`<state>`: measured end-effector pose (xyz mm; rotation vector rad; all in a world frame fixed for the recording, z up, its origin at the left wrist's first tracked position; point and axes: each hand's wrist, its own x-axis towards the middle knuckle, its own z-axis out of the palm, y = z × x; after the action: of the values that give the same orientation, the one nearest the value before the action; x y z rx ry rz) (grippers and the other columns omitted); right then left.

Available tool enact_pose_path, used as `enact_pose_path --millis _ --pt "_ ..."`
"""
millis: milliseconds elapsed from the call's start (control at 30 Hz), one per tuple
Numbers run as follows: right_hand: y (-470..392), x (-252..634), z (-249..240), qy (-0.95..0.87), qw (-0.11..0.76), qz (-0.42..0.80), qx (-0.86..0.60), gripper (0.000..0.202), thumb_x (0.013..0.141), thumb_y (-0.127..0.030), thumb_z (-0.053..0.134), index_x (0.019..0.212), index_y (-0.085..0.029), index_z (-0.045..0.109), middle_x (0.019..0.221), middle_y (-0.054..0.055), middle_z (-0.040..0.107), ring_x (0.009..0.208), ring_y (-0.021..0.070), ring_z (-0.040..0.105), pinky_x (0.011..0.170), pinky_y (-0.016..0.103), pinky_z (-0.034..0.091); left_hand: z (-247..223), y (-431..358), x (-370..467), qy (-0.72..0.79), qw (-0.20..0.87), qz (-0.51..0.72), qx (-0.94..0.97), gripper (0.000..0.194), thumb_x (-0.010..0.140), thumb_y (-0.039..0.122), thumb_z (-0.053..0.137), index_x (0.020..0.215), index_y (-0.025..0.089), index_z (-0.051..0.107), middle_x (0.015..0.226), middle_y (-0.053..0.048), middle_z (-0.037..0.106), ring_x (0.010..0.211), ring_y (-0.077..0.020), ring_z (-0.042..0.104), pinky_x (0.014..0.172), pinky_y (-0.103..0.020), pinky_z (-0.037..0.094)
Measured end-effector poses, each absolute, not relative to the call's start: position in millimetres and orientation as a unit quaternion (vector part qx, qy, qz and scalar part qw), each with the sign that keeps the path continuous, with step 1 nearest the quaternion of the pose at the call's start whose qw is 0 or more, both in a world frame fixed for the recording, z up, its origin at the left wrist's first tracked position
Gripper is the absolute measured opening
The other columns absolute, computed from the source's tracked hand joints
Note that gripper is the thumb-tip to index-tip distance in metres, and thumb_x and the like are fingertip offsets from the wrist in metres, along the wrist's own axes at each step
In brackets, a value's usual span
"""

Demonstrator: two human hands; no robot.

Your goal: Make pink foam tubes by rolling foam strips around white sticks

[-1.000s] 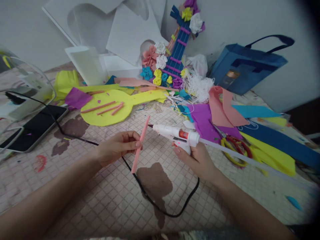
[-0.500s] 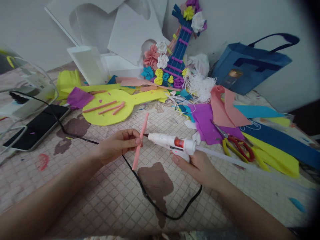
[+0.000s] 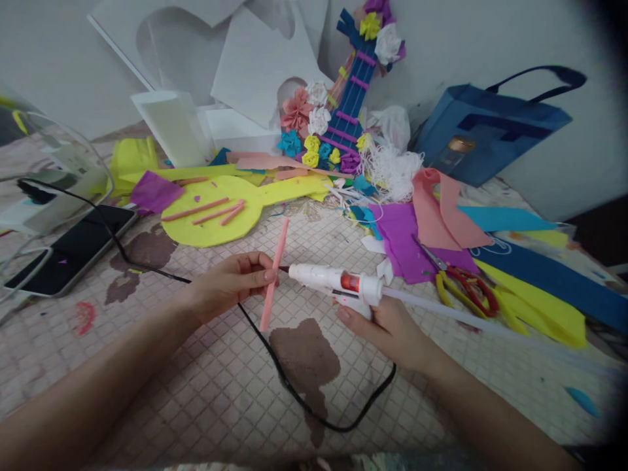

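Note:
Between thumb and fingers, my left hand [image 3: 245, 278] pinches a narrow pink paper strip [image 3: 280, 250], held nearly upright above the table. My right hand [image 3: 387, 327] is wrapped round the handle of a white hot glue gun [image 3: 321, 278]. Its dark nozzle points left and meets, or almost meets, the strip close to my left fingertips. A long clear glue stick [image 3: 441, 304] sticks out of the gun's back end. Beyond my hands lies a yellow guitar-shaped cutout [image 3: 245, 226], with several thin pink rolls [image 3: 195, 209] on its round body.
A black cord [image 3: 282, 376] loops across the table below my hands. Scissors [image 3: 466, 284] lie at right among purple, pink and yellow paper. A decorated blue paper guitar [image 3: 356, 91] leans at the back, near a blue bag [image 3: 490, 131]. At left lies a phone [image 3: 73, 252].
The pink strip has tilted slightly more upright, its top edging left. The glue gun has shifted very slightly left and down; both grips are unchanged.

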<state>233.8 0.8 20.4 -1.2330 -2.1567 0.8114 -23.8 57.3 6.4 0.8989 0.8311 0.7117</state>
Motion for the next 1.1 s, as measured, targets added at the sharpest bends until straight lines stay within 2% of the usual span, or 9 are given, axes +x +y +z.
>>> enact_pose_path --millis 167,400,533,667,800,867,967,1033,1100 --pt "4 235 19 -0.796 0.284 0.271 -0.461 0.023 0.089 -0.035 0.049 0.104 -0.020 0.059 0.095 0.005 0.064 0.084 0.0197 0.059 0.074 0.030 0.047 10 56 -24 0.385 0.756 0.303 0.435 0.017 0.069 0.022 0.075 0.072 0.014 0.061 0.066 0.000 0.062 0.060 -0.0081 0.052 0.055 -0.018 0.040" --pt "7 236 17 -0.761 0.303 0.288 -0.496 0.022 0.088 -0.037 0.049 0.084 -0.018 0.059 0.075 0.002 0.061 0.067 0.0162 0.056 0.063 0.028 0.045 9 56 -24 0.385 0.756 0.278 0.451 0.016 0.070 0.022 0.075 0.072 0.014 0.061 0.067 0.000 0.063 0.062 -0.0091 0.053 0.057 -0.020 0.040" --pt "21 242 7 -0.667 0.377 0.304 -0.567 0.028 0.084 -0.044 0.053 0.082 -0.017 0.058 0.063 -0.001 0.054 0.055 0.0128 0.049 0.053 0.026 0.040 7 55 -24 0.380 0.766 0.275 0.440 0.015 0.070 0.022 0.074 0.073 0.014 0.061 0.068 0.000 0.063 0.063 -0.0088 0.053 0.058 -0.019 0.040" --pt "45 251 -6 -0.521 0.463 0.440 -0.566 0.026 0.082 -0.044 0.055 0.078 -0.018 0.053 0.061 -0.003 0.051 0.051 0.0101 0.048 0.049 0.023 0.040 6 52 -23 0.372 0.782 0.274 0.418 0.013 0.073 0.021 0.072 0.074 0.014 0.062 0.070 -0.001 0.063 0.065 -0.0091 0.054 0.060 -0.019 0.041" --pt "64 263 -13 -0.455 0.440 0.550 -0.545 0.030 0.080 -0.046 0.055 0.087 -0.017 0.055 0.069 0.000 0.058 0.056 0.0119 0.056 0.052 0.025 0.047 5 46 -18 0.363 0.802 0.275 0.387 0.013 0.072 0.021 0.073 0.075 0.014 0.062 0.070 -0.001 0.062 0.065 -0.0089 0.054 0.061 -0.019 0.042" --pt "68 272 -12 -0.528 0.390 0.483 -0.579 0.037 0.084 -0.050 0.046 0.089 -0.016 0.057 0.069 0.002 0.061 0.056 0.0139 0.058 0.053 0.027 0.048 5 44 -16 0.357 0.810 0.279 0.372 0.014 0.071 0.022 0.074 0.074 0.014 0.062 0.070 -0.001 0.062 0.064 -0.0087 0.054 0.060 -0.019 0.042" --pt "64 282 -2 -0.624 0.329 0.288 -0.648 0.041 0.086 -0.052 0.044 0.083 -0.015 0.063 0.066 0.005 0.061 0.058 0.0175 0.057 0.055 0.030 0.046 3 41 -13 0.347 0.825 0.285 0.344 0.014 0.071 0.021 0.074 0.074 0.014 0.062 0.071 0.000 0.062 0.064 -0.0082 0.055 0.060 -0.019 0.043" --pt "56 279 6 -0.650 0.333 0.152 -0.666 0.036 0.085 -0.046 0.049 0.086 -0.015 0.065 0.072 0.008 0.063 0.066 0.0201 0.057 0.062 0.033 0.045 2 40 -11 0.338 0.833 0.291 0.327 0.014 0.072 0.020 0.074 0.075 0.014 0.062 0.072 0.000 0.062 0.064 -0.0081 0.056 0.061 -0.019 0.044" --pt "43 266 12 -0.692 0.361 0.069 -0.622 0.030 0.089 -0.037 0.046 0.099 -0.016 0.065 0.088 0.010 0.064 0.077 0.0214 0.058 0.071 0.035 0.045 1 37 -9 0.325 0.842 0.295 0.315 0.014 0.072 0.019 0.074 0.077 0.014 0.063 0.072 -0.001 0.063 0.064 -0.0079 0.057 0.061 -0.019 0.045"
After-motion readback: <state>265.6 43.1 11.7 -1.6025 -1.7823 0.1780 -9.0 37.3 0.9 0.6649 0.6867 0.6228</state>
